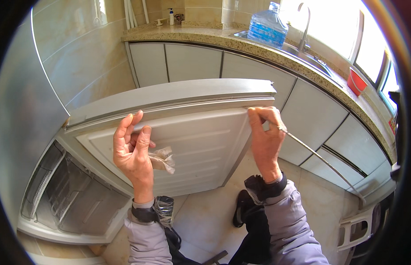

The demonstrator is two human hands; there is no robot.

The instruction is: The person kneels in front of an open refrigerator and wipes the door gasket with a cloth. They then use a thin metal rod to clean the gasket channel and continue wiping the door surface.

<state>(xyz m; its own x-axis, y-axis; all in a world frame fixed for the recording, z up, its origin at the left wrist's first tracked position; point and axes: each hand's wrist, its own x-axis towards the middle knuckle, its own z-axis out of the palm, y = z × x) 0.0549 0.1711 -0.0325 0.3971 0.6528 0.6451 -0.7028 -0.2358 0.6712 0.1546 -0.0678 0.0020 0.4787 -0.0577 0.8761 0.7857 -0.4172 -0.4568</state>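
An open white refrigerator door (199, 142), its ribbed inner panel facing me, stands across the middle. Near the panel's left part my left hand (134, 149) is raised with fingers curled, a crumpled pale tissue or cloth (164, 160) held against its palm. At the door's upper right corner, beside the door gasket (212, 101), my right hand (266, 135) has thumb and forefinger together. A thin rod or cord (318, 155) runs from that hand down to the lower right; what it is, I cannot tell. Clear drawers (89, 202) show inside the compartment at lower left.
Beyond the door runs a granite countertop (199, 33) over white cabinets (194, 61). A large water bottle (266, 28) stands by the sink with its faucet (305, 26). A red bucket (356, 81) sits farther right. A white plastic stool (356, 230) is at lower right.
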